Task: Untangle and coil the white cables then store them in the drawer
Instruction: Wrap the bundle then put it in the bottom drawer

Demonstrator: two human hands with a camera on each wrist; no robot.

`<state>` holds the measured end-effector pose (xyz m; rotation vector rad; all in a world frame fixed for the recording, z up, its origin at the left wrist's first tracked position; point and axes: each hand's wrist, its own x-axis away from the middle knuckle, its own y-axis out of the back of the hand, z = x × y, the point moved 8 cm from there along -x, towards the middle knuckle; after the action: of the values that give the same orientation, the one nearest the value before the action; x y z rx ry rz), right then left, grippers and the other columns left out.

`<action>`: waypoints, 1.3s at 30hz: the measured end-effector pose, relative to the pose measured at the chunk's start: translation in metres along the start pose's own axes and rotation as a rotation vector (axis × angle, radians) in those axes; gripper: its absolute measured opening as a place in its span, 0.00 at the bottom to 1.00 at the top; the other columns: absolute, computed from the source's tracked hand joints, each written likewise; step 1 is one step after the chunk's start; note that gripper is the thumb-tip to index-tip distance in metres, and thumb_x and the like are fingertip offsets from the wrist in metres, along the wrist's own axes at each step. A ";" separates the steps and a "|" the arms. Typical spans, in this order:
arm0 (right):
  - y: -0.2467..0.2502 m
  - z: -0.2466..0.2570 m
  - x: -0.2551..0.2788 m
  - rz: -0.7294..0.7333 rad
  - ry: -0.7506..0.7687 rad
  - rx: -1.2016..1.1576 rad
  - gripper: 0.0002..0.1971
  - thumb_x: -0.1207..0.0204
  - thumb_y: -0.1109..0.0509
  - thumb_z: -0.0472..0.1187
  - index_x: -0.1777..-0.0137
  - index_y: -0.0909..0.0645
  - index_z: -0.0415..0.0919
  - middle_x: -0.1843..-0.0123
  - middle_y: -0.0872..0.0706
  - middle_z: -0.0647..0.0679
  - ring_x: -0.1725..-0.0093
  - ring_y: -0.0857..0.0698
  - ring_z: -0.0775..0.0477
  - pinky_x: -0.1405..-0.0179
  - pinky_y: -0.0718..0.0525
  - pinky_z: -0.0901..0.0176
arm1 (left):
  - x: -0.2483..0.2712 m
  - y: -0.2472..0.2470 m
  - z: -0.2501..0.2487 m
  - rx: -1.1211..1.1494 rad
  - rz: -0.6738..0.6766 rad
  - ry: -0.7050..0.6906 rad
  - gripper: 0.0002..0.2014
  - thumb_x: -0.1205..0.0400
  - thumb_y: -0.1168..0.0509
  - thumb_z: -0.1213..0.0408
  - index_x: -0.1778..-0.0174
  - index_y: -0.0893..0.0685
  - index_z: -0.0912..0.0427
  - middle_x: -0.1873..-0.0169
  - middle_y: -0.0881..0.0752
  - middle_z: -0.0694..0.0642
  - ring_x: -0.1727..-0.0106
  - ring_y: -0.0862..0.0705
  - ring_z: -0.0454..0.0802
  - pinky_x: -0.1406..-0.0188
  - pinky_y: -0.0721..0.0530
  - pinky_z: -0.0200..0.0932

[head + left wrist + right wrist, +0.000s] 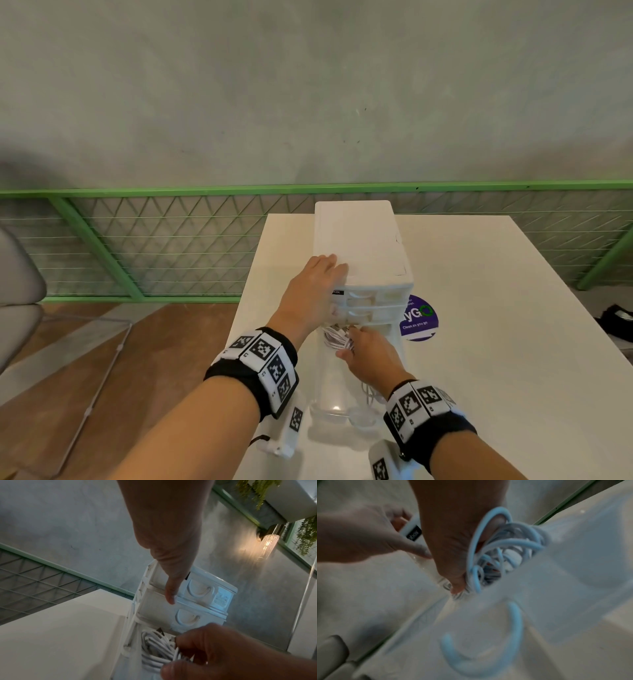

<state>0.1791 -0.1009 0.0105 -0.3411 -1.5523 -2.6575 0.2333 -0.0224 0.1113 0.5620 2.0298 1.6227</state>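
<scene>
Cables going into the open bottom drawer

Right hand (371,356) grips coiled cables (337,337) over the drawer (329,394); left hand (313,291), fingers flat, rests on the unit's (359,240) top front-left corner.

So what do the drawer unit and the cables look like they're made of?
Drawer unit: probably moulded plastic, white and lightly glossy; the pulled-out bottom drawer is translucent, its front catching a highlight. Cables: smooth white sheathing, likely rubber or soft plastic, bending in loose loops where the right hand grips them.
</scene>
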 end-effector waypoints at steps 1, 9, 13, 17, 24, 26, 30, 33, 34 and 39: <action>-0.002 0.000 0.000 -0.001 0.022 0.005 0.20 0.21 0.37 0.48 0.33 0.27 0.38 0.36 0.20 0.42 0.38 0.21 0.42 0.41 0.23 0.53 | 0.000 0.002 -0.001 -0.001 -0.005 -0.002 0.33 0.28 0.28 0.64 0.27 0.31 0.56 0.23 0.34 0.56 0.25 0.37 0.53 0.34 0.28 0.45; 0.001 0.012 0.004 -0.189 0.133 0.254 0.11 0.23 0.35 0.49 0.52 0.20 0.41 0.59 0.13 0.46 0.63 0.14 0.46 0.71 0.22 0.58 | -0.003 0.008 -0.002 0.019 -0.048 -0.002 0.27 0.36 0.24 0.68 0.40 0.22 0.61 0.38 0.22 0.58 0.40 0.27 0.58 0.51 0.18 0.51; -0.001 0.021 0.010 -0.263 0.246 0.399 0.14 0.50 0.16 0.41 0.68 0.17 0.44 0.79 0.18 0.52 0.85 0.23 0.53 0.90 0.30 0.66 | -0.004 0.007 -0.001 0.004 -0.043 0.008 0.27 0.34 0.25 0.67 0.39 0.23 0.59 0.39 0.23 0.56 0.40 0.28 0.55 0.51 0.19 0.48; -0.012 0.025 0.009 -0.226 0.289 0.490 0.20 0.56 0.16 0.38 0.60 0.13 0.39 0.73 0.13 0.49 0.79 0.19 0.49 0.88 0.26 0.63 | -0.005 0.006 -0.002 -0.033 -0.016 0.009 0.26 0.32 0.26 0.66 0.38 0.25 0.58 0.38 0.24 0.55 0.39 0.29 0.54 0.53 0.24 0.44; -0.002 0.019 0.001 -0.175 0.095 0.363 0.13 0.25 0.38 0.34 0.41 0.21 0.35 0.47 0.14 0.39 0.48 0.16 0.39 0.59 0.16 0.51 | -0.004 0.008 -0.005 -0.041 0.003 0.005 0.28 0.32 0.25 0.65 0.36 0.26 0.58 0.38 0.25 0.56 0.39 0.29 0.54 0.57 0.26 0.43; -0.004 0.015 0.001 -0.169 0.038 0.286 0.16 0.21 0.47 0.34 0.38 0.23 0.37 0.40 0.16 0.41 0.40 0.20 0.39 0.51 0.18 0.51 | -0.004 0.007 -0.006 -0.039 0.003 0.002 0.28 0.32 0.25 0.65 0.36 0.26 0.58 0.38 0.25 0.56 0.39 0.30 0.54 0.59 0.28 0.43; -0.002 0.008 -0.006 -0.175 -0.103 0.174 0.18 0.20 0.50 0.43 0.46 0.18 0.41 0.45 0.14 0.43 0.43 0.19 0.40 0.48 0.22 0.51 | -0.005 0.008 -0.005 -0.013 -0.022 0.002 0.27 0.34 0.26 0.70 0.39 0.24 0.60 0.41 0.24 0.58 0.41 0.28 0.57 0.60 0.22 0.47; -0.003 0.004 -0.014 -0.186 -0.128 0.186 0.24 0.18 0.53 0.53 0.48 0.16 0.44 0.48 0.12 0.45 0.46 0.16 0.42 0.48 0.26 0.51 | -0.005 0.008 -0.007 -0.004 -0.061 -0.018 0.26 0.36 0.27 0.74 0.41 0.22 0.61 0.44 0.22 0.60 0.43 0.26 0.60 0.66 0.28 0.46; -0.003 0.004 -0.014 -0.204 -0.140 0.187 0.23 0.18 0.52 0.53 0.50 0.16 0.45 0.49 0.11 0.46 0.47 0.16 0.43 0.49 0.27 0.51 | -0.006 0.008 -0.007 -0.004 -0.064 -0.021 0.26 0.37 0.27 0.74 0.42 0.22 0.62 0.44 0.22 0.61 0.44 0.25 0.60 0.66 0.28 0.46; -0.006 0.005 -0.010 -0.249 -0.208 0.206 0.22 0.17 0.51 0.49 0.53 0.15 0.44 0.52 0.10 0.47 0.49 0.15 0.44 0.47 0.30 0.49 | -0.006 0.007 -0.005 -0.011 -0.082 -0.031 0.29 0.47 0.21 0.72 0.50 0.19 0.61 0.53 0.18 0.60 0.53 0.21 0.60 0.74 0.24 0.45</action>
<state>0.1892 -0.0943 0.0056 -0.4523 -2.0367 -2.6740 0.2354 -0.0282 0.1195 0.4900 1.9939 1.5665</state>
